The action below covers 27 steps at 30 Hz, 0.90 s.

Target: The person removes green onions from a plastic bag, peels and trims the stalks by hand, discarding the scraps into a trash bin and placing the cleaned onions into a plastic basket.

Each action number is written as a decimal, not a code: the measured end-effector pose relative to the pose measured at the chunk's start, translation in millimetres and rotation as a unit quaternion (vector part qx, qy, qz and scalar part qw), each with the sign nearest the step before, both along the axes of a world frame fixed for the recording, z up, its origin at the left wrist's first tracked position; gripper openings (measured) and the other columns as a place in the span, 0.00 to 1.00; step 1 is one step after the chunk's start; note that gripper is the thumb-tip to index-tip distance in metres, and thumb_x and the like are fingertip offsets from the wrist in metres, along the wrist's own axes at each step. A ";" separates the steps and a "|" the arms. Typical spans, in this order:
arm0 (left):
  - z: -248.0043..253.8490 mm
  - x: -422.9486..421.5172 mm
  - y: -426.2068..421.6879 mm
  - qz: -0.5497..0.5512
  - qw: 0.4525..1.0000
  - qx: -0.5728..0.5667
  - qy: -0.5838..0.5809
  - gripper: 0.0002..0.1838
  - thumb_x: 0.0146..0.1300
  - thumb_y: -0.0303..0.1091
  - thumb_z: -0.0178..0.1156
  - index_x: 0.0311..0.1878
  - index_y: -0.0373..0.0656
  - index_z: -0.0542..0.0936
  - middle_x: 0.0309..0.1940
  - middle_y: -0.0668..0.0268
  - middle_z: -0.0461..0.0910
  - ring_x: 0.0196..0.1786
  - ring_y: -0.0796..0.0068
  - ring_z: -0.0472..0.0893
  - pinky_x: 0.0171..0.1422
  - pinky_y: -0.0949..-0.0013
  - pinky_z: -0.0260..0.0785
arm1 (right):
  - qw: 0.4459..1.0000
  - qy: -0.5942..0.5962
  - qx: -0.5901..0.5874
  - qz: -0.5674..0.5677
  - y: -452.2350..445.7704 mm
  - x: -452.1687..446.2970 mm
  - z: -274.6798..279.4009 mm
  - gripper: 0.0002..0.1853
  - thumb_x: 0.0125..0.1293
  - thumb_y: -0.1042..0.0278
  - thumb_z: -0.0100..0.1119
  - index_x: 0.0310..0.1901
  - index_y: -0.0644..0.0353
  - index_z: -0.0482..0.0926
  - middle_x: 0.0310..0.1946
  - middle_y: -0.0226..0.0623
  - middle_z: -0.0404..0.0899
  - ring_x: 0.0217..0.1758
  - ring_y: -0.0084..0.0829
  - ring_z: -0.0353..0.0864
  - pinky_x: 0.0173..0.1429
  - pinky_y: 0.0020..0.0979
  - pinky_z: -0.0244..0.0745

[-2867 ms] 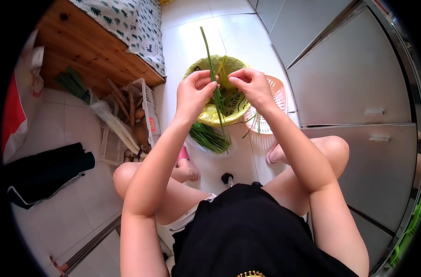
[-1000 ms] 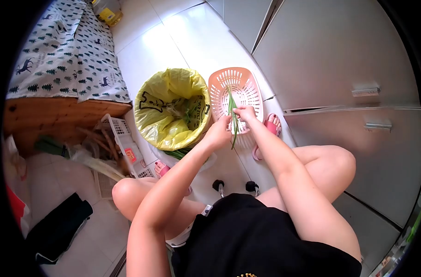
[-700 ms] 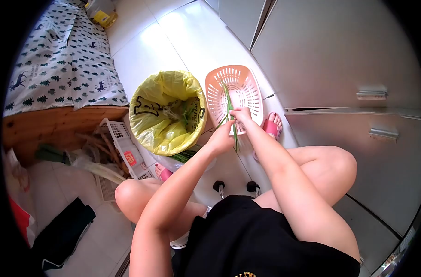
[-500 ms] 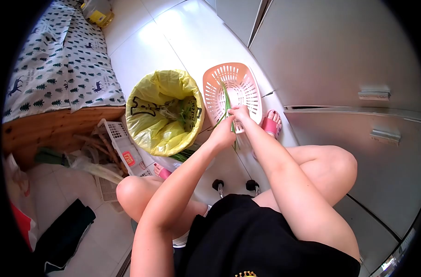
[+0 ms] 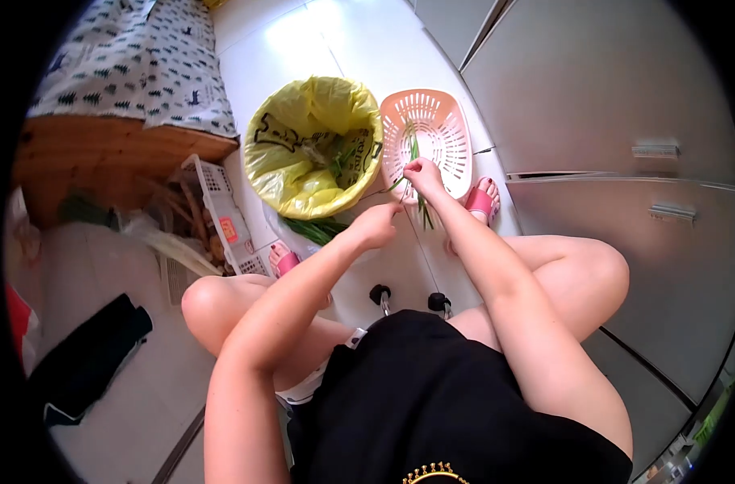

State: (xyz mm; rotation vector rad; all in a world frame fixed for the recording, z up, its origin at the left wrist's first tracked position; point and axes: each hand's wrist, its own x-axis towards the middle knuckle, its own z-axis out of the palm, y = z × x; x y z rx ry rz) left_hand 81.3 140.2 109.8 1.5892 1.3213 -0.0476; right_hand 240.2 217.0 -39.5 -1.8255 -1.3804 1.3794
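My right hand is closed around a few thin green chives, whose ends stick out above and below the fingers. It hovers over the near end of a pink and white slotted plastic basket. Lower and to the left is my left hand, its fingertips pinched together; anything between them is too small to make out. The yellow-lined bin stands left of the basket with green scraps inside. More chives lie on a clear plastic bag at the bin's foot.
A white crate stands by a wooden cabinet draped with patterned cloth. Dark folded fabric lies on the tiled floor at left. Metal-fronted drawers line the right side. Two black-tipped stool legs show between my feet.
My left hand has come away from the right hand, down and to the left. The right hand still holds the chives. The whole view has shifted, with bin and basket now higher.
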 end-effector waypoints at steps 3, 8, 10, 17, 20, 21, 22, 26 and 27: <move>0.4 -35.1 -18.5 -0.005 1.000 -0.023 0.020 0.29 0.48 0.19 0.48 0.58 0.38 0.76 0.54 0.50 0.78 0.59 0.55 0.76 0.63 0.62 0.67 | 0.990 0.073 -0.101 0.064 -13.5 -15.4 43.9 0.06 0.57 0.71 0.62 0.35 0.61 0.79 0.25 0.32 0.80 0.22 0.22 0.77 0.24 0.23 0.71; -20.4 -101.0 -62.2 0.020 0.998 -0.025 0.052 0.30 0.47 0.16 0.47 0.57 0.37 0.76 0.54 0.50 0.78 0.59 0.57 0.77 0.63 0.64 0.67 | 0.962 0.077 -0.175 0.196 -47.5 -45.5 84.1 0.08 0.54 0.72 0.61 0.37 0.61 0.78 0.25 0.32 0.80 0.22 0.22 0.79 0.22 0.23 0.71; -27.1 -120.1 -78.4 0.057 0.996 -0.027 0.060 0.27 0.49 0.19 0.50 0.56 0.38 0.77 0.54 0.50 0.78 0.60 0.55 0.75 0.65 0.64 0.66 | 0.950 0.076 -0.171 0.249 -60.9 -57.4 88.8 0.09 0.53 0.72 0.61 0.37 0.62 0.78 0.25 0.33 0.80 0.23 0.23 0.80 0.22 0.24 0.73; -60.5 -118.8 -123.4 0.271 0.962 -0.016 -0.009 0.28 0.50 0.18 0.48 0.57 0.36 0.75 0.55 0.47 0.77 0.60 0.54 0.75 0.65 0.63 0.66 | 0.941 0.016 -0.125 0.313 -101.9 -101.4 68.4 0.08 0.53 0.74 0.60 0.36 0.61 0.78 0.25 0.31 0.80 0.23 0.22 0.79 0.21 0.26 0.73; -85.2 -103.4 -132.2 0.388 0.920 -0.033 -0.042 0.29 0.51 0.18 0.46 0.61 0.36 0.72 0.56 0.48 0.76 0.61 0.55 0.76 0.64 0.64 0.66 | 0.940 -0.047 -0.006 0.339 -117.5 -112.7 40.0 0.06 0.52 0.73 0.60 0.34 0.60 0.78 0.25 0.36 0.81 0.26 0.30 0.81 0.28 0.32 0.76; -90.0 -97.1 -135.5 0.435 0.897 -0.038 -0.067 0.29 0.52 0.18 0.45 0.62 0.36 0.71 0.56 0.48 0.76 0.61 0.56 0.75 0.64 0.64 0.66 | 0.934 -0.067 0.045 0.347 -123.0 -116.0 31.9 0.07 0.52 0.72 0.61 0.34 0.60 0.78 0.25 0.38 0.81 0.28 0.33 0.81 0.31 0.34 0.76; -95.0 -93.4 -138.3 0.481 0.871 -0.044 -0.091 0.30 0.53 0.18 0.45 0.63 0.36 0.70 0.57 0.49 0.76 0.61 0.57 0.75 0.64 0.64 0.66 | 0.926 -0.087 0.097 0.355 -127.7 -117.8 23.9 0.07 0.51 0.72 0.62 0.33 0.60 0.78 0.26 0.40 0.81 0.30 0.37 0.82 0.34 0.36 0.77; -114.3 -95.3 -147.9 0.506 0.843 -0.117 -0.139 0.33 0.56 0.15 0.39 0.69 0.36 0.61 0.65 0.53 0.69 0.65 0.63 0.71 0.67 0.68 0.63 | 0.909 -0.208 0.063 0.356 -141.4 -128.5 16.1 0.11 0.50 0.66 0.65 0.34 0.60 0.77 0.32 0.45 0.82 0.38 0.46 0.82 0.43 0.42 0.77; -114.3 -98.2 -150.4 0.518 0.832 -0.124 -0.156 0.33 0.56 0.15 0.39 0.69 0.35 0.62 0.64 0.51 0.68 0.65 0.61 0.72 0.67 0.67 0.63 | 0.904 -0.232 0.060 0.355 -144.9 -132.3 18.5 0.12 0.50 0.65 0.65 0.34 0.59 0.77 0.33 0.45 0.82 0.39 0.46 0.82 0.43 0.43 0.77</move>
